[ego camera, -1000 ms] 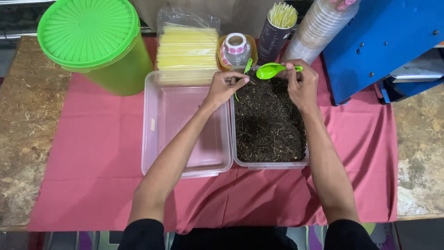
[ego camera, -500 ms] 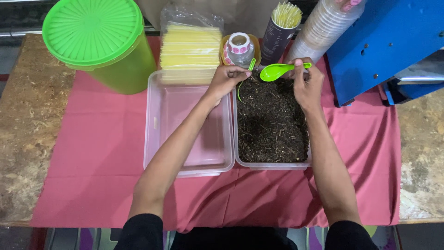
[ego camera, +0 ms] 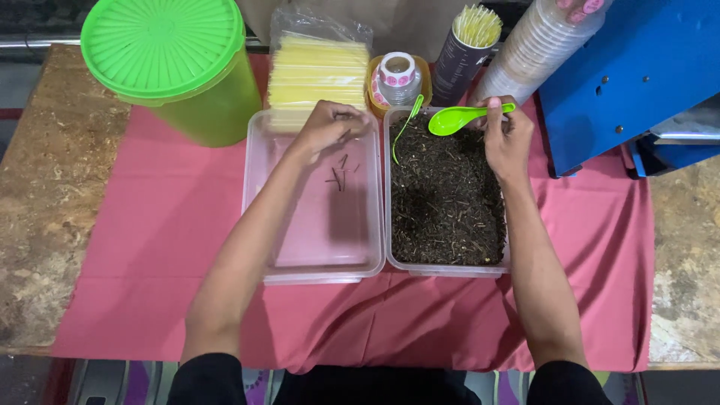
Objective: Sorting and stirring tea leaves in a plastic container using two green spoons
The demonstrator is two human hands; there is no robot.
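Two clear plastic tubs stand side by side on a pink cloth. The right tub (ego camera: 390, 255) is filled with dark dry tea leaves (ego camera: 446, 202). The left tub (ego camera: 259, 255) is nearly bare, with a few dark twigs (ego camera: 339, 174) on its floor. My left hand (ego camera: 326, 127) hovers over the far end of the left tub, fingers pinched together just above the twigs. My right hand (ego camera: 506, 139) holds a green plastic spoon (ego camera: 454, 120) by its handle over the far end of the leaf tub. A second thin green spoon (ego camera: 405, 127) leans on that tub's rim.
A big green lidded bucket (ego camera: 169, 60) stands at the far left. Behind the tubs lie a bag of yellow sachets (ego camera: 315, 71), a small bottle in an orange cup (ego camera: 396, 79), a tube of straws (ego camera: 469, 45) and stacked cups (ego camera: 536, 45). A blue machine (ego camera: 630, 67) is at the right.
My left hand has moved left from the leaf tub to over the left tub, where dark twigs now lie. My right hand still holds the spoon in place.
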